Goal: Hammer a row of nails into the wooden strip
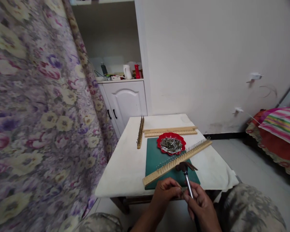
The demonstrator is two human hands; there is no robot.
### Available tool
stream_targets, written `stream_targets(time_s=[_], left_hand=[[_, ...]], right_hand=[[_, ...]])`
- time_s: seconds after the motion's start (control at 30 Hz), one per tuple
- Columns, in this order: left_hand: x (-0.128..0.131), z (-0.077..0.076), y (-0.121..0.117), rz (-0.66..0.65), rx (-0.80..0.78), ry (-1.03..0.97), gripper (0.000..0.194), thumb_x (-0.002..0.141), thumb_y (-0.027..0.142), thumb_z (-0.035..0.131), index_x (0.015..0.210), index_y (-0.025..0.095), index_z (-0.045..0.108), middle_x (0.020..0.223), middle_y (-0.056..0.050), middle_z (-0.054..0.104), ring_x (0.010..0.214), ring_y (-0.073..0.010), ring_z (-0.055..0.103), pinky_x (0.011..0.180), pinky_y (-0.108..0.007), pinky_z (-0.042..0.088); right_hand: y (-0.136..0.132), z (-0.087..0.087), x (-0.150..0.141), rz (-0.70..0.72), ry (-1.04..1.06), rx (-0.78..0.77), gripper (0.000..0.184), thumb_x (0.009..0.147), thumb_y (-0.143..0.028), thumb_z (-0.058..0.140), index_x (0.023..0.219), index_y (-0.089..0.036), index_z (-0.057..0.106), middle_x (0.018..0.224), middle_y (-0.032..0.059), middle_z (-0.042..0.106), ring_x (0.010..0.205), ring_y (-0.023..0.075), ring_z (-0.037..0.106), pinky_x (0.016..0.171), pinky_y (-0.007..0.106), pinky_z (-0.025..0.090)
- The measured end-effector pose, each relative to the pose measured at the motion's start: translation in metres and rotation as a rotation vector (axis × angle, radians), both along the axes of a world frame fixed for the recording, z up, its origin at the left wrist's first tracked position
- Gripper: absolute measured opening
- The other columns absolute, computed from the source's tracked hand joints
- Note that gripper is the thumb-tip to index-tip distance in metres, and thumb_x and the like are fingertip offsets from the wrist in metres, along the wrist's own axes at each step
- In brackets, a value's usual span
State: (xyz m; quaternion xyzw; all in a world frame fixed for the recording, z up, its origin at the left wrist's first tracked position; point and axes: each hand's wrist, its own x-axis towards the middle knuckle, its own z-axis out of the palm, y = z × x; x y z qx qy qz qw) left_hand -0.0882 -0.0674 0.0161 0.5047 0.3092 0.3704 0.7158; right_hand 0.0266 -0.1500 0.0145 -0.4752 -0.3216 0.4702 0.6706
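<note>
My right hand [200, 203] is closed around the handle of a claw hammer [186, 180], its dark head tilted up over the green mat's front part. Close beside it, at the table's front edge, my left hand [168, 190] pinches with thumb and fingers; what they hold is too small to make out. Beyond both hands, a wooden strip [178, 159] studded with upright nails lies diagonally across the green mat [153, 151]. The strip's near left end has holes without nails. Behind it, a red scalloped dish [160, 135] holds a heap of loose nails [171, 145].
A second nail-studded strip [140, 132] lies at the table's left. Plain wooden strips [170, 131] lie behind the dish. A white cloth [120, 170] covers the table. A floral curtain [43, 112] hangs left, a white cabinet [129, 100] stands behind, and a bed [275, 138] is right.
</note>
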Motion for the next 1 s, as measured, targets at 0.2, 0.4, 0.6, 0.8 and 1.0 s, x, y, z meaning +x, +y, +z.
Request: stream_targets(time_s=[0.2,0.4,0.6,0.8,1.0], left_hand=[[-0.053,0.017,0.038,0.313,0.213,0.214,0.022,0.067,0.035,0.068,0.069,0.015,0.063,0.059,0.002,0.059,0.057,-0.0109,0.052,0.059,-0.021,0.040],[-0.072,0.008,0.052,0.473,0.394,0.441,0.018,0.072,0.033,0.063,0.070,0.015,0.064,0.067,0.001,0.061,0.065,-0.0129,0.053,0.061,-0.021,0.039],[-0.060,-0.011,0.054,0.470,0.521,0.568,0.017,0.075,0.031,0.058,0.069,0.016,0.065,0.070,0.000,0.061,0.068,-0.0145,0.053,0.063,-0.022,0.039],[-0.061,-0.015,0.056,0.450,0.567,0.628,0.018,0.077,0.030,0.055,0.069,0.016,0.064,0.070,0.000,0.058,0.068,-0.0144,0.053,0.062,-0.022,0.037],[-0.061,-0.014,0.055,0.444,0.581,0.654,0.017,0.077,0.029,0.053,0.070,0.017,0.063,0.069,0.001,0.058,0.067,-0.0142,0.052,0.061,-0.022,0.037]], right_hand=[[-0.004,-0.005,0.005,-0.011,-0.066,-0.028,0.041,0.072,-0.044,0.070,0.102,-0.021,0.054,0.066,-0.0056,0.056,0.034,0.0015,0.036,0.030,0.012,0.031],[-0.005,-0.012,0.001,-0.018,-0.099,-0.043,0.040,0.072,-0.046,0.068,0.101,-0.020,0.055,0.064,-0.0047,0.057,0.033,0.0020,0.033,0.029,0.013,0.028],[-0.006,-0.013,0.002,0.002,-0.123,-0.088,0.041,0.073,-0.047,0.067,0.102,-0.020,0.055,0.064,-0.0038,0.058,0.034,0.0031,0.034,0.029,0.013,0.029],[-0.005,-0.015,0.005,0.014,-0.109,-0.073,0.041,0.072,-0.047,0.067,0.101,-0.021,0.056,0.064,-0.0037,0.058,0.034,0.0033,0.034,0.029,0.013,0.029],[-0.005,-0.016,0.007,0.022,-0.104,-0.086,0.042,0.071,-0.047,0.068,0.102,-0.021,0.055,0.065,-0.0042,0.058,0.031,0.0013,0.032,0.029,0.013,0.027]])
